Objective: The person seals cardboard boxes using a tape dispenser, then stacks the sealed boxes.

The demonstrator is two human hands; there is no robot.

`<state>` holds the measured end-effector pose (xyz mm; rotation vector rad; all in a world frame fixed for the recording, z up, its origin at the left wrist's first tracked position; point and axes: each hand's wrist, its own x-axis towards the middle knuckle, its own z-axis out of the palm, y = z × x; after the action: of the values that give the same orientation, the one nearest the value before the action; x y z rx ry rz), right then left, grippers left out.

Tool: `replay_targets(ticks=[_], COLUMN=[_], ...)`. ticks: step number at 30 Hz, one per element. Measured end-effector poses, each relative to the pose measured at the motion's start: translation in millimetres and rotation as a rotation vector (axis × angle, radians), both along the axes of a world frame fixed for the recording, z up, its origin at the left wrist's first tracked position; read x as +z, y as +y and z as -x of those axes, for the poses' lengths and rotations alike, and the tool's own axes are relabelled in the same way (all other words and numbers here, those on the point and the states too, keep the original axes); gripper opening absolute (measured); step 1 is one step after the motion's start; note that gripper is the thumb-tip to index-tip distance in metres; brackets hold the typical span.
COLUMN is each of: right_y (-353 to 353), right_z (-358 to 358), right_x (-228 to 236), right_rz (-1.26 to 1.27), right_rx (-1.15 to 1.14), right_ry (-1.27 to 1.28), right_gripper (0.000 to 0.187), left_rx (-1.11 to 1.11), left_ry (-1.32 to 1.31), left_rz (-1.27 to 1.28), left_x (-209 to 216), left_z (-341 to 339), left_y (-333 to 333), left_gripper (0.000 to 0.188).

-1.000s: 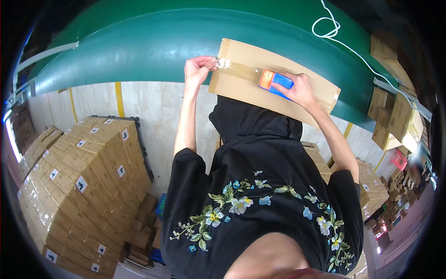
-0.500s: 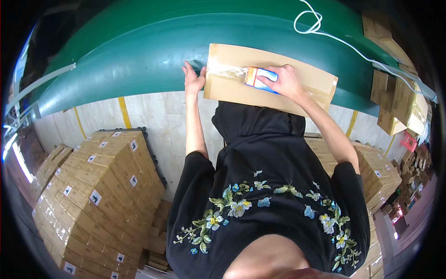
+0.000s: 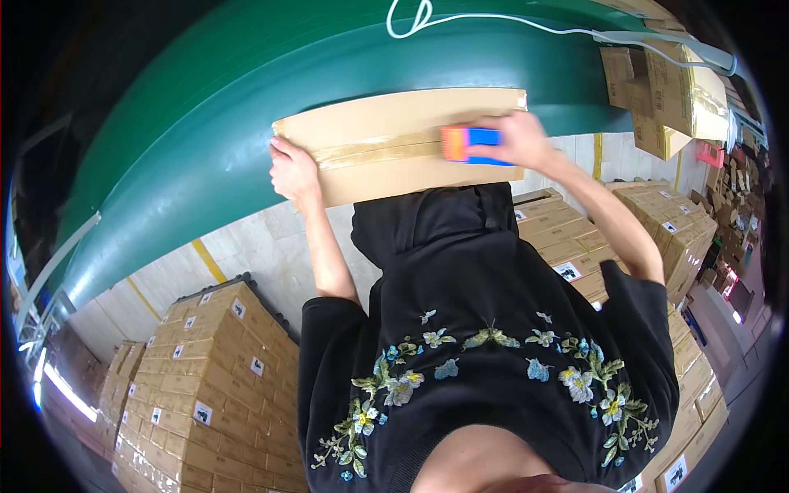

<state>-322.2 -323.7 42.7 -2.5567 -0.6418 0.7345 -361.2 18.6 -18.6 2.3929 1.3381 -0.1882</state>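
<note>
A long brown cardboard box [image 3: 386,174] lies on the green work surface right in front of me. Shiny clear tape runs lengthwise along its middle seam. My left hand [image 3: 295,174] grips the box's left end, thumb on top and the other fingers partly hidden at the edge. Over the right part of the box, my right hand [image 3: 523,141] is closed around a blue and orange tape dispenser [image 3: 485,145], on the line of the tape. Motion blurs this hand and the dispenser, and I cannot tell whether the dispenser touches the cardboard.
The green work surface [image 3: 205,131] curves across the far side, with a looped white cable [image 3: 501,16] on it. Cardboard boxes [image 3: 686,86] sit at the far right. Tall carton stacks stand behind me at the left [image 3: 222,370] and right [image 3: 567,238].
My left hand, formerly off the box with fingers spread, now grips its left end. My right hand with the dispenser has moved toward the box's right end. The view has turned.
</note>
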Motion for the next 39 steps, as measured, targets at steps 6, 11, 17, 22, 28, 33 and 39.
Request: replay_targets(ticks=[6,11,17,22,28,33,39], right_y=[-156,-168,-157,-141,-146,-172,-115], right_z=[4,8,-4,5,12,46,91], right_x=[28,-50,-83,-104,-50,-16,17], right_rz=[0.123,0.084,-0.097,0.148,0.023,-0.460,-0.725], right_rx=[-0.008,0.014,-0.074,-0.286,-0.563,-0.976,-1.204], right_ry=[-0.197,-0.213,-0.013,0.243,0.063,0.013,-0.224], right_gripper=[0.044,0.048,0.052,0.046,0.040,0.039,0.035], left_rx=[-0.303,-0.669,-1.276,-1.344,-1.307,-1.148,-0.668], left_ry=[-0.266,-0.289,-0.379,-0.413,-0.343,-0.443,0.320], left_rz=[-0.331,-0.523,-0.182,-0.097,-0.191,0.185,1.495], left_x=[-27,-41,-27,-26,-18,-2,60], left_z=[11,6,-29,-29,-35,-57,-84], left_y=[12,-37,-266,-280,-268,-283,-296], left_gripper=[0.045,0.047,0.047,0.046,0.044,0.039,0.044])
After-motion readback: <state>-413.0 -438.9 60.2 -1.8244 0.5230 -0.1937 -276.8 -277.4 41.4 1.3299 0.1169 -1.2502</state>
